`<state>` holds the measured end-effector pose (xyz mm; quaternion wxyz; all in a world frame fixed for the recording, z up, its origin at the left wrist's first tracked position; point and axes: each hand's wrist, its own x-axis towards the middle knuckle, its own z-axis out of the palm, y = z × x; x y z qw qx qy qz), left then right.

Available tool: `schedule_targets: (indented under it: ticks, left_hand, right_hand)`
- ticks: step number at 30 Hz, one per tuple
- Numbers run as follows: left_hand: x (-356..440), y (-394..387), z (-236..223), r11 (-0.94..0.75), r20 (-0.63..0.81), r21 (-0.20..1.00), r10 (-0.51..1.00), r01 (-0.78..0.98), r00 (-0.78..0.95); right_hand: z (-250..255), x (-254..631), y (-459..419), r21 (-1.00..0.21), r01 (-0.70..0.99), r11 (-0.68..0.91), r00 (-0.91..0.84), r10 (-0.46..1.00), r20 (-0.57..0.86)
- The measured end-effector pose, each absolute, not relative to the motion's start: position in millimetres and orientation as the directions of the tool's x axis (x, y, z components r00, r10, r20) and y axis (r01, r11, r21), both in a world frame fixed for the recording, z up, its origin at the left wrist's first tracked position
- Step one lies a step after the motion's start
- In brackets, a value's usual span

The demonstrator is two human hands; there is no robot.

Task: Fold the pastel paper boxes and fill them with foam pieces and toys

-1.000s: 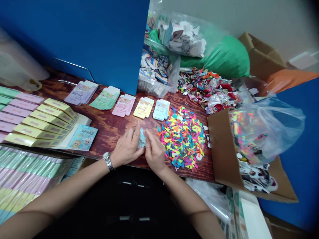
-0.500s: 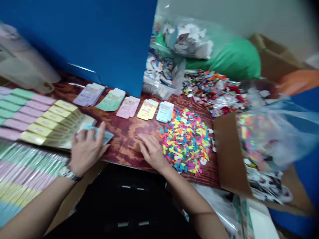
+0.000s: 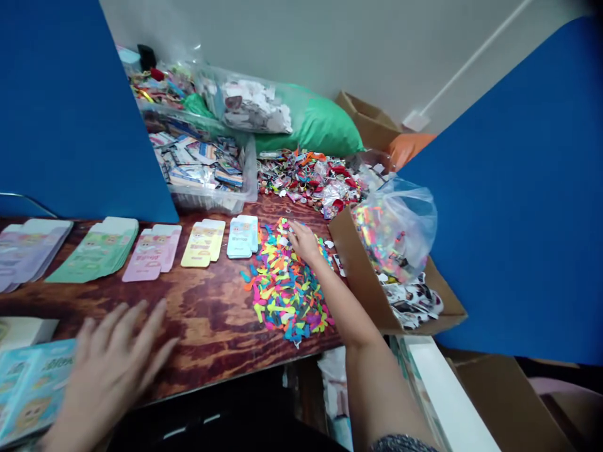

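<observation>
My left hand [image 3: 115, 355] is spread above the table's front left part, its fingers apart and nothing in them. It overlaps the edge of a light-blue printed box [image 3: 35, 383]; whether they touch I cannot tell. At the far side of a pile of small bright pieces like uninflated balloons [image 3: 282, 289], my right hand [image 3: 305, 242] rests with fingers slightly bent and apart. No piece shows in its fingers. Flat card stacks line the table: purple [image 3: 38, 251], green [image 3: 101, 248], pink [image 3: 153, 251], yellow [image 3: 202, 243] and light blue [image 3: 242, 237].
Behind stand a clear bin of packets [image 3: 202, 163], a heap of mixed trinkets [image 3: 315, 179] and a green sack [image 3: 325, 122]. An open cardboard box [image 3: 362, 276] with a plastic bag [image 3: 400, 226] borders the pile. Blue panels [image 3: 518, 207] rise on both sides.
The view has swung right. My right hand has gone from the bare wood left of the pile to its far side. My left hand has come off the light-blue box, its fingers now over the table.
</observation>
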<state>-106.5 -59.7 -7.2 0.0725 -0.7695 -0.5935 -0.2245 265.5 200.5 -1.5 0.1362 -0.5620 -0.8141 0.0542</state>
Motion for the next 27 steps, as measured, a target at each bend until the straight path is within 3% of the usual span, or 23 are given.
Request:
schedule_targets:
  ticks: [3,9,20,27]
  left_hand:
    - [-69,-49,-16,-0.411,0.399,0.085,0.849,0.908,0.347]
    - [-42,-43,-35,-0.518,0.384,0.158,0.817,0.841,0.431]
    - [-33,-40,-54,-0.534,0.371,0.222,0.820,0.816,0.436]
    - [-35,-42,-59,-0.511,0.365,0.223,0.834,0.830,0.415]
  right_hand:
    - [-8,281,223,-0.205,0.922,0.329,-0.315,0.944,0.099]
    - [1,288,210,-0.141,0.935,0.325,-0.332,0.943,-0.034]
    - [-14,254,278,-0.151,0.966,0.212,-0.215,0.977,-0.007]
    - [-12,270,298,-0.227,0.959,0.172,-0.165,0.985,0.049]
